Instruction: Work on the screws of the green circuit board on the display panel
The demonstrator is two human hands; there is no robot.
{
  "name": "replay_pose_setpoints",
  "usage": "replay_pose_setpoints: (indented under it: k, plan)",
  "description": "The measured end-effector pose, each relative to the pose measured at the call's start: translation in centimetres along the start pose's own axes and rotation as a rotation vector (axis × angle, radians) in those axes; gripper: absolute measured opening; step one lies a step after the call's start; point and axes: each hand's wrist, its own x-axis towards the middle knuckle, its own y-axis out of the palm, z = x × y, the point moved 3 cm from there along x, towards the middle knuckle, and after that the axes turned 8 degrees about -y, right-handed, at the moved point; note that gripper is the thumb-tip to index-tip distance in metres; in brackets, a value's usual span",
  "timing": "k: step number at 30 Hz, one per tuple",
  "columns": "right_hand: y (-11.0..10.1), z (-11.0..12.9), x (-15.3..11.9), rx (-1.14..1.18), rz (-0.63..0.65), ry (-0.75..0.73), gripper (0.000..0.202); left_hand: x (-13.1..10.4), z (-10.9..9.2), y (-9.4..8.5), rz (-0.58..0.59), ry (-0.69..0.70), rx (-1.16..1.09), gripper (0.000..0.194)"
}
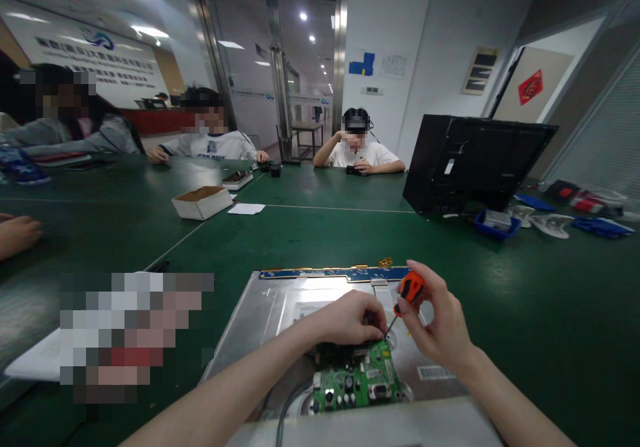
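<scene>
My right hand (440, 320) grips a screwdriver (412, 286) with an orange and black handle. Its thin shaft slants down to the left, and the tip meets the upper right corner of a green circuit board (353, 380). Close to that tip, my left hand (353, 317) has its fingers pinched together over the board's upper edge; whatever they hold is hidden. The board lies on the silver metal back of a display panel (245, 320), which has a narrow blue circuit strip (305, 274) along its far edge. A grey cable (285, 410) runs beside the board.
A black monitor (475, 160) stands at the back right, near a blue tray (497, 225). An open cardboard box (203, 203) and a white paper (247, 209) lie on the green table (320, 233). Several people sit around it; one person's hand (19, 233) rests at far left.
</scene>
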Motion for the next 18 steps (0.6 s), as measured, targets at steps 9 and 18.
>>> replay_pose_setpoints:
  k: [9,18]
  plan:
    - [-0.02,0.15,0.01,-0.005,-0.004,-0.003,0.048,0.12,0.13,0.13,-0.004,-0.01,-0.008,0.013]
    - [0.18,0.16,0.12,-0.046,-0.043,-0.023,0.046,0.04,0.17,0.19,0.005,-0.009,-0.03,0.01]
